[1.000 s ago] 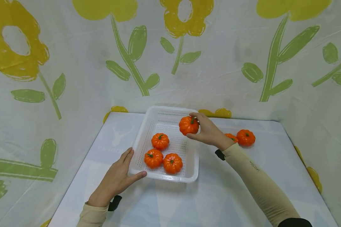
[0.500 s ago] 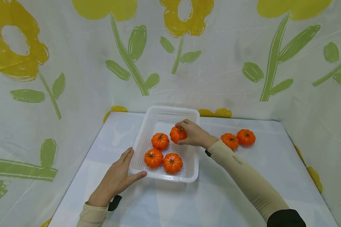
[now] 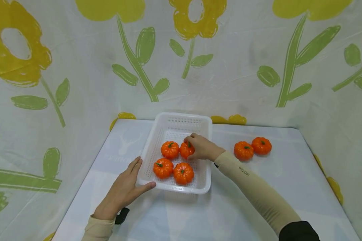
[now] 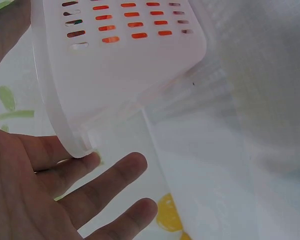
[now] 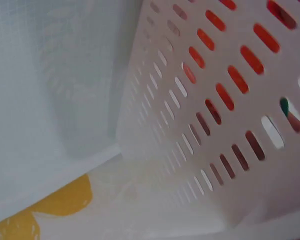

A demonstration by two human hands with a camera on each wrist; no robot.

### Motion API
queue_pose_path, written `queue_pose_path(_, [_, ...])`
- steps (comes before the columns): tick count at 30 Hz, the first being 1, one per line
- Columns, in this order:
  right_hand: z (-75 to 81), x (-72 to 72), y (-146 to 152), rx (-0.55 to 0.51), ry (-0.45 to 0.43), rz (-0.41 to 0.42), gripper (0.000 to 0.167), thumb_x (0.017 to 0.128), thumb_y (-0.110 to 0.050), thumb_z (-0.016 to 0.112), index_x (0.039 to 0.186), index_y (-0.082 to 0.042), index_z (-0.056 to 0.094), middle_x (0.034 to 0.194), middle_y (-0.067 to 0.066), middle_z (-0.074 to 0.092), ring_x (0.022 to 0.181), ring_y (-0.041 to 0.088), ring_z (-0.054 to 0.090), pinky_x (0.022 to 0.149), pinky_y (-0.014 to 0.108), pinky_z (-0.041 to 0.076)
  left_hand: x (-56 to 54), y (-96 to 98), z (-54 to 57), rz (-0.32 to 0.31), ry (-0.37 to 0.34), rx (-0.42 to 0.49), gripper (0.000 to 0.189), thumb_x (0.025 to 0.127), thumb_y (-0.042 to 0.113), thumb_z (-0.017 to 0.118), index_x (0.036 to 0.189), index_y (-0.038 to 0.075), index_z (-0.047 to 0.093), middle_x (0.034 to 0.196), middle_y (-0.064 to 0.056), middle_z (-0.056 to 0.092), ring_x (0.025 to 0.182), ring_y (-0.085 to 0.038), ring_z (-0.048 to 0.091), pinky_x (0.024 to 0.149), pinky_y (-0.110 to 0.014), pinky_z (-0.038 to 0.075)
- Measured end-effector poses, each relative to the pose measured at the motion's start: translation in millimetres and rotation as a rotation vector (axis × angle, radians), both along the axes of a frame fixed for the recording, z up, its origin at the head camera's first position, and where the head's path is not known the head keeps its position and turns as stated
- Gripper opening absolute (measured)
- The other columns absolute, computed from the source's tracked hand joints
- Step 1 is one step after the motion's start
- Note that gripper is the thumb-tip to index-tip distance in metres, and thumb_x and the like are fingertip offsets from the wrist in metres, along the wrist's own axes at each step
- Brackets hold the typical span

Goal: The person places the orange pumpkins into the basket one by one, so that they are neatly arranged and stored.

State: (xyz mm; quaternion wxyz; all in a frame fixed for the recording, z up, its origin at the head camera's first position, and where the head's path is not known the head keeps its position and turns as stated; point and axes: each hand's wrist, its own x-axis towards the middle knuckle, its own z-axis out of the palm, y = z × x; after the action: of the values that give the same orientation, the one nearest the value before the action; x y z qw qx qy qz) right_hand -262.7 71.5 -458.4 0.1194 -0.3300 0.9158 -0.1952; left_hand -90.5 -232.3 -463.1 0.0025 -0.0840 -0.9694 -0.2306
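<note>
Covering the rear and both sides, a pale backdrop (image 3: 235, 73) is displaying yellow flowers with green stems and leaves. Before it, a white bench (image 3: 214, 214) is carrying all the items under inspection. A white perforated basket (image 3: 196, 191) is standing left of centre on the bench, its long sides running away from the person. A beige right sleeve (image 3: 256, 187) is crossing the bench's right half, with a shorter stretch of beige left sleeve (image 3: 99, 229) showing at lower left.

The left hand (image 3: 125, 187) is steadying the basket at its near left corner: the fingers are lying extended and spread, and the thumb is resting on the near rim. The right hand (image 3: 202, 148) is reaching inside, its fingers curling round and gripping an orange pumpkin (image 3: 186, 151). Whether that pumpkin is bearing on the basket floor cannot be told.

Three further pumpkins are lying in the basket: a rear one (image 3: 170, 150) just left of the gripped piece, a near left one (image 3: 163, 168) and a near right one (image 3: 183, 174). Two loose pumpkins (image 3: 243, 151) are sitting side by side on the bench, right of the basket. Green stalks are topping the pumpkins.
</note>
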Motion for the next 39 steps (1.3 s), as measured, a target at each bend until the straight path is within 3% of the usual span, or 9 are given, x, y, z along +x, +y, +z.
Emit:
queue_pose_path(12, [-12.7,2.4,-2.4,0.096,0.129,0.056,0.065,0.081,-0.042,0.085,0.134,-0.013,0.06,0.125,0.011,0.059,0.103,0.024,0.063,0.093,0.038,0.054,0.3,0.9,0.8,0.001,-0.001,-0.016,0.114,0.082,0.078,0.063,0.158,0.0,0.03,0.163,-0.016,0.028,0.128,-0.045,0.053,0.103,-0.059,0.046])
queue_pose_path(39, [-11.8,4.4,-2.6,0.158,0.139,0.046,0.067,0.083,-0.05,0.08,0.137,-0.016,0.058,0.131,0.01,0.058,0.104,0.025,0.065,0.09,0.039,0.056,0.6,2.7,2.6,0.012,-0.031,-0.02,0.116,0.08,0.08,0.061,0.159,0.001,0.028,0.164,-0.016,0.026,0.131,-0.045,0.05,0.104,-0.06,0.045])
